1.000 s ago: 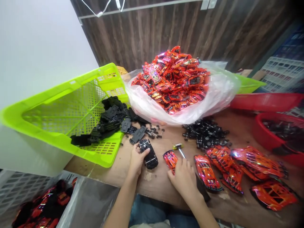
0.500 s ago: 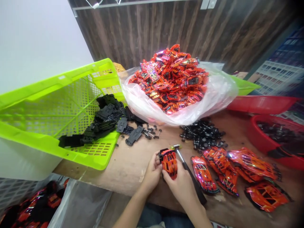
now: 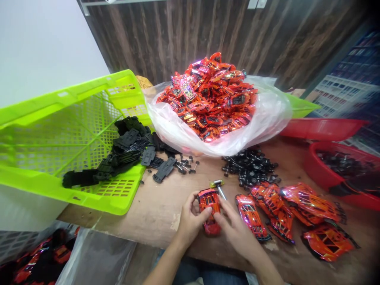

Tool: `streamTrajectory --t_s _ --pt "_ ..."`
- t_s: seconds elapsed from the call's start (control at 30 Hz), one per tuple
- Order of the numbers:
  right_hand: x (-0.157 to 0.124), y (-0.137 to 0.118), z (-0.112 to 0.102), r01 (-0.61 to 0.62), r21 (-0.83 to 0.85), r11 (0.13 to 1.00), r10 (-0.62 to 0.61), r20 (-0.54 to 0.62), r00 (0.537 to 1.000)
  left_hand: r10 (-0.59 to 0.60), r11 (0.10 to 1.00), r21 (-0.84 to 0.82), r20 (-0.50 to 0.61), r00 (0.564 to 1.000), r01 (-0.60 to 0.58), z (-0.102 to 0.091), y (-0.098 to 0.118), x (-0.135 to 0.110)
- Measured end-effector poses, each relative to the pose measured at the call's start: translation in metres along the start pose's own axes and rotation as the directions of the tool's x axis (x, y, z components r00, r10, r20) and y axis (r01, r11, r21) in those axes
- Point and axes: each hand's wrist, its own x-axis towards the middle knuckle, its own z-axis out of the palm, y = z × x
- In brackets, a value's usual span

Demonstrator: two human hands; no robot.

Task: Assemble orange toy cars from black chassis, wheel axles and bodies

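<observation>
An orange-red toy car (image 3: 208,200) rests in my left hand (image 3: 190,217), whose thumb lies across its roof and whose fingers curl round its left side. My right hand (image 3: 236,225) is at the car's right edge, fingers stretched out and thumb apart, the thumb tip at the car body. Just beyond the car lies a small hammer (image 3: 221,192) with a yellowish head and a metal shaft; my right hand and forearm hide its handle. To the right, several orange car shells (image 3: 252,217) lie on the wooden table (image 3: 154,209).
A green crate (image 3: 118,206) lies on its side at left, spilling black chassis plates (image 3: 127,150). Behind stands a plastic bag (image 3: 273,111) heaped with orange car shells (image 3: 208,99). Black wheel axles (image 3: 251,168) are piled before it. A red basin (image 3: 320,170) at right holds more axles.
My right hand has loosened from the car and shifted right, covering the hammer's handle. My left thumb has come over the car's roof. The view has shifted slightly.
</observation>
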Motion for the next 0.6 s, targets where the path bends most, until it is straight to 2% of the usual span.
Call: streamTrajectory --t_s 0.07,0.13,0.23,0.3,0.37,0.47,0.53,0.6 --pt "0.005 -0.004 -0.007 -0.052 0.291 0.955 0.037 0.057 0.998 0.029 0.998 0.045 0.058 0.998 -0.032 0.0 0.001 -0.002" --pt "0.008 -0.008 -0.008 -0.079 0.455 0.887 0.057 0.061 0.996 0.066 0.993 0.092 0.089 0.994 -0.074 -0.001 0.0 -0.006" --pt "0.009 -0.01 -0.002 -0.057 0.51 0.858 0.039 0.046 0.998 0.095 0.987 0.126 0.054 0.994 -0.101 -0.003 -0.003 -0.012" --pt "0.009 -0.011 0.001 -0.062 0.494 0.867 0.032 0.068 0.997 0.107 0.99 0.086 0.021 0.994 -0.108 -0.006 -0.004 -0.014" --pt "0.008 -0.012 0.002 -0.071 0.395 0.916 0.029 0.11 0.994 0.113 0.993 0.025 -0.024 0.993 -0.112 -0.014 -0.005 -0.013" --pt "0.006 -0.015 0.002 -0.018 0.041 0.999 0.014 0.119 0.993 0.101 0.994 0.06 -0.066 0.993 -0.097 -0.03 -0.005 -0.007" --pt "0.003 -0.016 0.005 0.085 -0.221 0.972 -0.059 0.119 0.991 0.098 0.984 0.154 -0.081 0.992 -0.085 -0.039 -0.005 -0.001" --pt "0.002 -0.016 0.009 0.188 -0.367 0.911 -0.14 0.152 0.978 0.091 0.974 0.217 -0.102 0.991 -0.067 -0.043 -0.007 0.002"
